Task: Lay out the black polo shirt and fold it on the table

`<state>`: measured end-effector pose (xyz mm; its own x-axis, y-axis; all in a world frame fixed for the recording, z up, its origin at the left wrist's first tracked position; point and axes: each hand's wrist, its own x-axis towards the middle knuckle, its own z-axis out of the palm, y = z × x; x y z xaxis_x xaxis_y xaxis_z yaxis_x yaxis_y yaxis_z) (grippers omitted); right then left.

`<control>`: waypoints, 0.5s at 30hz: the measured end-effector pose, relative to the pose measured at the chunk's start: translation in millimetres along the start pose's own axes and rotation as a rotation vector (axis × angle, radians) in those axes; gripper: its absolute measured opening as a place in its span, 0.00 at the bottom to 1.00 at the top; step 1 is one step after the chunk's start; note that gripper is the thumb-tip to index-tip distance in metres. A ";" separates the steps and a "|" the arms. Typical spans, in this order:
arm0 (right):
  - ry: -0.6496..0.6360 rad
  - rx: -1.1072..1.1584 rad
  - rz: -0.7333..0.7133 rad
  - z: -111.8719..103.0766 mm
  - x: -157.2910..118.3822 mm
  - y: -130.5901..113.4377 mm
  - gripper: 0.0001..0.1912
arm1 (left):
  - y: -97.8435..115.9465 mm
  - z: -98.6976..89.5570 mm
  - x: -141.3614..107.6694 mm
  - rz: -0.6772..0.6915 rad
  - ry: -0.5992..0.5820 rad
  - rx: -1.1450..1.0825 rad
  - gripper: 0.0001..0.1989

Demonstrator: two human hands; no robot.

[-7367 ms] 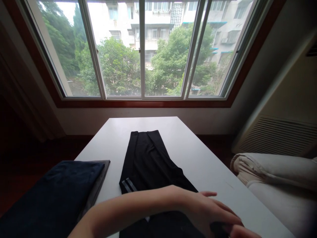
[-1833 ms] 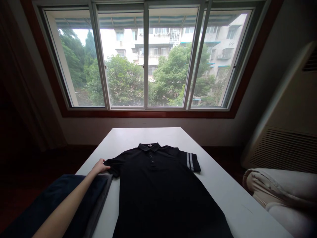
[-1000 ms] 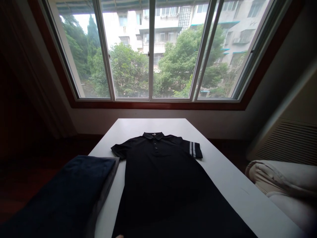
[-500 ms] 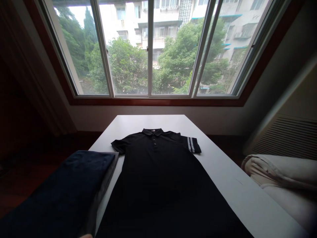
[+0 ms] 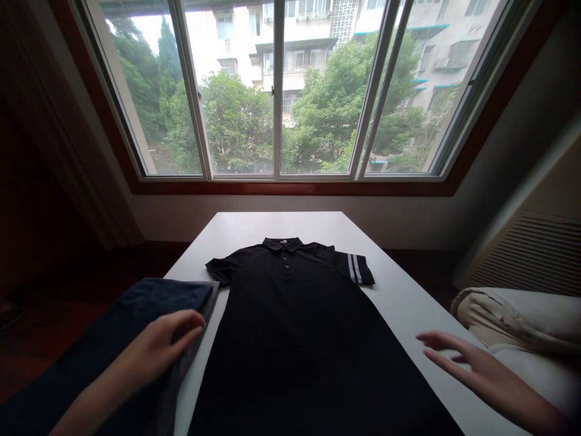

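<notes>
A black short-sleeved polo shirt [image 5: 295, 339] lies face up and spread out, its collar toward the window and two pale stripes on the right sleeve. My left hand [image 5: 158, 342] is over the dark blue folded cloth [image 5: 131, 309] to the left of the shirt, fingers curved and apart from the thumb, with nothing in them. Over the right part of the table, beside the shirt, my right hand [image 5: 472, 363] hovers with its fingers apart and holds nothing.
The white table [image 5: 281, 223] reaches toward a wide window [image 5: 276, 178] with a red-brown frame. A beige padded item [image 5: 521, 315] sits at the right edge, below a slatted panel [image 5: 531, 248]. A curtain [image 5: 91, 181] hangs at the left.
Both hands have come into view over the two sides of the table; earlier only a fingertip showed at the bottom edge. The shirt lies as before, and the view has shifted slightly.
</notes>
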<state>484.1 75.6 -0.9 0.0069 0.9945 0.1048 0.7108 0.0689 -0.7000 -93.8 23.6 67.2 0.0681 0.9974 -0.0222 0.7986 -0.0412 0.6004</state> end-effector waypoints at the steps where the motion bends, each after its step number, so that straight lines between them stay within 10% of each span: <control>1: -0.076 -0.061 -0.051 3.8 26.4 -6.6 0.19 | -2.7 -10.3 28.7 0.048 0.014 0.005 0.17; 8: -0.254 -0.298 -0.216 51.6 196.4 -54.8 0.15 | -44.3 -13.1 218.2 0.006 0.070 0.256 0.14; 15: -0.244 -0.422 -0.225 94.6 272.3 -71.2 0.17 | -42.6 32.0 300.7 -0.095 -0.007 0.373 0.15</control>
<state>368.9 349.0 10.7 -0.3065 0.9517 0.0171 0.8970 0.2947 -0.3295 -88.3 323.4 9.4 -0.0134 0.9975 -0.0698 0.9641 0.0314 0.2635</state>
